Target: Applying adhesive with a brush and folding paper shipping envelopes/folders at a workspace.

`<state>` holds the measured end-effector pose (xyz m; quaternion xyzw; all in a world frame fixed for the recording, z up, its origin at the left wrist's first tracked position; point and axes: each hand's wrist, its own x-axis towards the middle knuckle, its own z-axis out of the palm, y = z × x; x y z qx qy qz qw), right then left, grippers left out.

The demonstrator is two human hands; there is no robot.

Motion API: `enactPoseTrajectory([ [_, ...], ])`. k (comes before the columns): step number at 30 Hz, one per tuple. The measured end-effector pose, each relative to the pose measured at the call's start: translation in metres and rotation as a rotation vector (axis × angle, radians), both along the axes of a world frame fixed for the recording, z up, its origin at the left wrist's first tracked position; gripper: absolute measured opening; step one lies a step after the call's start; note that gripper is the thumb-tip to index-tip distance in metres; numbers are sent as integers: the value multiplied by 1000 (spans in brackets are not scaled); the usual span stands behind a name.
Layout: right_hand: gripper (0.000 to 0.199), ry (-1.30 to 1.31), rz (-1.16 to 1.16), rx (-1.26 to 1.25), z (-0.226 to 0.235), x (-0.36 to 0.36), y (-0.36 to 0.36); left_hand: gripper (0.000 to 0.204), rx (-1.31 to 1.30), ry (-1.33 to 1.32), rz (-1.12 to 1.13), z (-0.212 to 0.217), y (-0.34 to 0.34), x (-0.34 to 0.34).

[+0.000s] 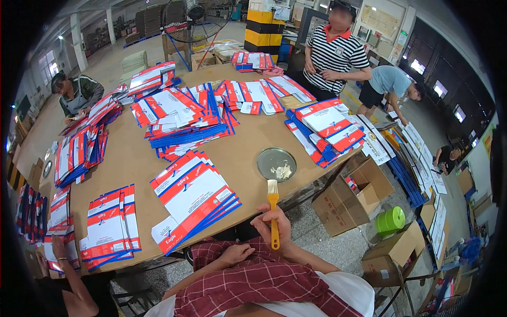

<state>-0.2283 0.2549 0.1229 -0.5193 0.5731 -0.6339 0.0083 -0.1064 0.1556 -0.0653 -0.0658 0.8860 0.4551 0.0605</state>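
My right hand (277, 227) is closed around the yellow handle of a paintbrush (273, 203), held upright with its pale bristles at the top. Just beyond the bristles, near the table's edge, a round dark metal plate (263, 161) carries a lump of whitish paste. My left hand (236, 255) rests on my lap against the dark red checked cloth (248, 288), its fingers curled together and no object showing in them. Ahead of it on the table lies a fanned stack of red, white and blue printed card sheets (195, 198).
More printed card stacks cover the brown table (240, 158). Another person's hand (60, 251) touches cards at the lower left. Someone in a striped shirt (338, 55) stands at the far side. Open cardboard boxes (338, 206) and a green drum (391, 221) stand on the floor to the right.
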Motion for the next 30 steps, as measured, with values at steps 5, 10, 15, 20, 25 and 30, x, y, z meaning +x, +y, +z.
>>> enactPoseTrajectory([
  [5, 26, -57, -12, -48, -5, 3, 0, 39, -10, 46, 16, -3, -1, -3],
  [10, 28, 45, -59, -74, -11, 2, -4, 38, -2, 53, 33, -12, 1, 4],
  [15, 29, -68, -33, -73, -10, 12, -1, 38, 22, 7, 22, -4, 4, 7],
  [20, 32, -116, -29, -108, -4, 12, -2, 37, 53, -2, 41, -1, 4, 7],
  [25, 32, -76, -26, -105, -7, 10, -2, 34, 76, 56, 9, 13, 2, 3],
  [30, 31, -277, 62, -68, -17, 10, -1, 34, 78, -14, 17, 1, 0, 0],
])
